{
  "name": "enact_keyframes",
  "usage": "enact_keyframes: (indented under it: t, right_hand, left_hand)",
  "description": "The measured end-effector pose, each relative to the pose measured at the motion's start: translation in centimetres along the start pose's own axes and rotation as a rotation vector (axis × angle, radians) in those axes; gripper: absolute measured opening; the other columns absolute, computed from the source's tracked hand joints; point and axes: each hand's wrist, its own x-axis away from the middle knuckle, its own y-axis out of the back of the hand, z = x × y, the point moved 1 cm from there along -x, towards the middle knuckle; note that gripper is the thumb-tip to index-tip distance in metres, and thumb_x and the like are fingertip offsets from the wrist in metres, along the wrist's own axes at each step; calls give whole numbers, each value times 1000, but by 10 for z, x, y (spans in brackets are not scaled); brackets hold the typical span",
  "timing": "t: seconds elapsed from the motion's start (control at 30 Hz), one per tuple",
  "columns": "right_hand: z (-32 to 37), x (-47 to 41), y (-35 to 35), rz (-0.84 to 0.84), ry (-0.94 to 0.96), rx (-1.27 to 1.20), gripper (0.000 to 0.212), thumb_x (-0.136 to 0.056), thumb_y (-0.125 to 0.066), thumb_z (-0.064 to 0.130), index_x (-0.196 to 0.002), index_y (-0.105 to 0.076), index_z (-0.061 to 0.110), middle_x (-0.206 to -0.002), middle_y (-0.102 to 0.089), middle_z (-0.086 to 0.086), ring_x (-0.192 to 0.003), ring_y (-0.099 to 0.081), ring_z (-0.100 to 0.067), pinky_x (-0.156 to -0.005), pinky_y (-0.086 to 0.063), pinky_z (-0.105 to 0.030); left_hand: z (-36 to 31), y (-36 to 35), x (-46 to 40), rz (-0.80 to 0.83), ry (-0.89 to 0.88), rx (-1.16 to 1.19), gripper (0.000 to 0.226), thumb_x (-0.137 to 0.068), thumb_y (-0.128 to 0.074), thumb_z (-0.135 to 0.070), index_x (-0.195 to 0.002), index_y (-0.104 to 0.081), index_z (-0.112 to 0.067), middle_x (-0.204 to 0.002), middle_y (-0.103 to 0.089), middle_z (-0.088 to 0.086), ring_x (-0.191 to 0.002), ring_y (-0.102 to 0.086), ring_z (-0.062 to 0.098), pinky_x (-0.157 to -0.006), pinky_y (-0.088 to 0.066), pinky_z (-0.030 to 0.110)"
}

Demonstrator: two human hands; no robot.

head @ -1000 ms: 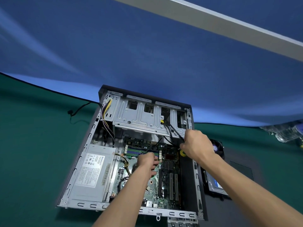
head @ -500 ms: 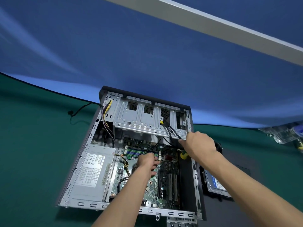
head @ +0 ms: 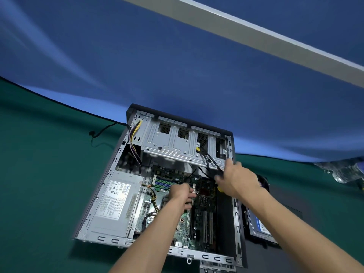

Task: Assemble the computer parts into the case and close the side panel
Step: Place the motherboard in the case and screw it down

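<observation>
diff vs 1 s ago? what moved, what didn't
The right hand moved up and away along the black cables, toward the drive cage; whether it grips them is unclear. The left hand stayed on the motherboard. Case, power supply and hard drive are unmoved.

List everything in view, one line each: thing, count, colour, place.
computer case: one, black and grey, open, lying on the green table cloth
power supply: one, grey, case's left side
motherboard: one, green, case middle
drive cage: one, grey metal, case's far end
black cables: several, from the cage down to the right hand
hard drive: one, silver with blue label, right of the case
backdrop: blue, behind the table
left hand: on the motherboard
right hand: at the black cables
</observation>
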Motion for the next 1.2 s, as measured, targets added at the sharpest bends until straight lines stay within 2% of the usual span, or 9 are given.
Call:
enact_keyframes:
  t: [0.13, 0.27, 0.43, 0.63, 0.77, 0.9, 0.97, 1.1, 1.2]
  right_hand:
    - [3, -4, -1, 3, 11, 43, 24, -99, -42, 22, -113, -52, 5, -107, -63, -13, -86, -59, -30, -65, -42, -30]
    - [3, -1, 1, 43, -77, 73, 41, -99, -39, 42, -119, -46, 7, -109, -58, -10, -88, -59, -28, -65, -41, -32]
    - [9, -5, -2, -20, -96, 47, 27, -98, -42, 17, -121, -46, 3, -116, -62, -14, -101, -62, -30, -66, -40, -30]
    - [16, -3, -1, 59, -85, 16, 28, -95, -48, 17, -120, -41, 8, -111, -58, -13, -82, -56, -31, -62, -40, -31]
    - [18, 2, 1, 88, -97, 63, 52, -95, -49, 42, -130, -34, 8, -119, -56, -11, -99, -62, -30, -65, -42, -32]
    - [21, 0, -2, 48, -26, 64, 35, -96, -47, 24, -124, -31, 13, -115, -57, -13, -92, -61, -32, -59, -38, -33]
    - [18, 1, -3, 1, -70, 64, 33, -100, -39, 34, -123, -38, 10, -107, -63, -11, -92, -63, -31, -60, -38, -31]
    - [10, -4, 7, 179, -106, -55, 37, -95, -49, 28, -121, -31, 10, -121, -47, -18, -101, -58, -37, -70, -40, -36]
    - [7, -6, 10, 228, -119, -106, 28, -98, -41, 19, -121, -38, 3, -119, -57, -21, -103, -58, -36, -72, -41, -34]
  left_hand:
    - [2, 0, -1, -17, -25, -20, 21, -95, -41, -10, -97, -61, -1, -96, -69, 14, -97, -61, 28, -79, -53, 38]
    - [7, 1, -1, -69, -68, -115, 19, -91, -43, -7, -93, -61, -1, -85, -69, 11, -72, -56, 22, -59, -44, 26]
    - [15, 3, 0, -100, -136, -344, 17, -89, -46, -10, -85, -61, -4, -94, -70, 15, -64, -47, 20, -64, -34, 28]
    - [16, 6, 6, -146, -163, -503, 37, -87, -47, -8, -53, -34, -17, -50, -36, -2, -51, -32, 13, -66, -27, 27]
    - [19, 5, 5, -152, -167, -532, 37, -87, -47, -9, -54, -32, -19, -52, -34, -3, -52, -31, 13, -66, -26, 27]
    - [17, 3, -4, -176, -140, -529, 36, -86, -47, -8, -53, -37, -17, -54, -42, 0, -54, -36, 16, -58, -29, 26]
    - [15, -1, -9, -169, -125, -510, 33, -87, -47, -7, -56, -41, -15, -57, -46, 1, -55, -39, 16, -57, -32, 26]
    - [17, -4, -7, -141, -107, -501, 33, -88, -46, -4, -58, -41, -15, -57, -44, 1, -53, -36, 14, -51, -30, 23]
    - [17, -3, -9, -142, -114, -468, 38, -86, -45, -1, -55, -32, -18, -54, -32, -1, -51, -28, 14, -47, -20, 22]
